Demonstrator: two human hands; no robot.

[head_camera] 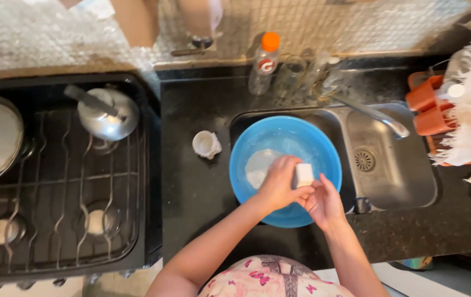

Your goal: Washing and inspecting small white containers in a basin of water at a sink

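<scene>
Over the blue bowl (286, 144) set in the sink (395, 176), my left hand (279, 184) and right hand (323, 202) meet, both closed around a small white block (303, 175) held above a pale round lump lying in the bowl. A crumpled white cup (207, 144) sits on the dark desk (197, 181) just left of the bowl; a kettle (106, 114) stands on the stove (59, 187).

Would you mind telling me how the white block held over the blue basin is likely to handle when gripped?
The white block keeps square edges between the left hand and right hand, so it is probably stiff. It looks like soap, so likely slippery if wet. Pinched by fingertips alone, it seems fairly light; a slip would drop it into the blue basin.
</scene>
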